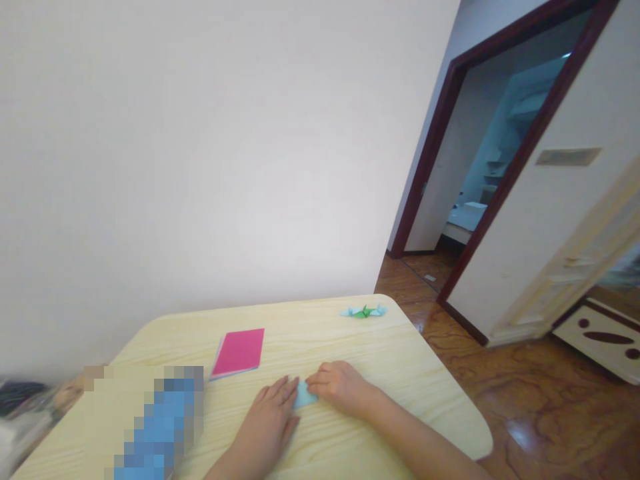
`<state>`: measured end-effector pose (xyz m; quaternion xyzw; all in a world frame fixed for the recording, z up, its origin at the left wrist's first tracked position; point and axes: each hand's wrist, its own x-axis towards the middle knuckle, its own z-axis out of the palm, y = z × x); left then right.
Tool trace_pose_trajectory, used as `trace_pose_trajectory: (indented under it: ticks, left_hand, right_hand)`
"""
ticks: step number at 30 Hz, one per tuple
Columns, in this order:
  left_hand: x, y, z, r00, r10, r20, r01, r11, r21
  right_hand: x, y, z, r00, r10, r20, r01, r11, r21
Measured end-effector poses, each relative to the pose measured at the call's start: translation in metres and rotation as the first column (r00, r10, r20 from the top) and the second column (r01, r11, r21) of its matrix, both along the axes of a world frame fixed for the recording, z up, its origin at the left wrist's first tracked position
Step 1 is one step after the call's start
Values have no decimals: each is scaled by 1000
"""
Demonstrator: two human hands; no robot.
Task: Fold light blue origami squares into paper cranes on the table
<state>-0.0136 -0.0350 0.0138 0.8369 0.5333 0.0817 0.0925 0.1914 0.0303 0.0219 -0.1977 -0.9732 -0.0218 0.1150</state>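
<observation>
A small piece of light blue folded paper (304,396) lies on the table between my hands. My left hand (273,415) rests palm down at its left side, the fingertips holding that edge against the tabletop. From the right, my right hand (343,389) grips the paper's upper right part with bent fingers, which hide that end. Toward the far right corner sit several small folded paper figures (363,311), light blue and green, in a row. A stack of square paper sheets (239,352), pink on top, lies up and left of my left hand.
The pale wood-grain table (400,400) has rounded corners and stands against a white wall (225,147). A blurred-out blue patch (160,427) covers its left front. At the right are a dark-framed doorway (445,133) and a brown floor (530,393).
</observation>
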Motion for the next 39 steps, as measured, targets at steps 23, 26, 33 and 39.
trace_pose_trajectory:
  ticks: [23,26,33,39]
  left_hand:
    - [8,-4,7,995,-20,-101,26,998,61]
    - [7,-4,2,997,-9,-81,17,994,105]
    - [4,-2,-12,998,-39,-39,45,987,153]
    - [4,-2,-15,999,-39,-26,43,986,160]
  right_hand:
    - [3,-13,-12,970,-198,-142,143,935,-324]
    - [3,-14,-13,965,-211,-157,144,923,-357]
    - [2,-14,-19,968,-162,-192,88,935,-342]
    - [2,-13,-15,982,-156,-111,124,959,-254]
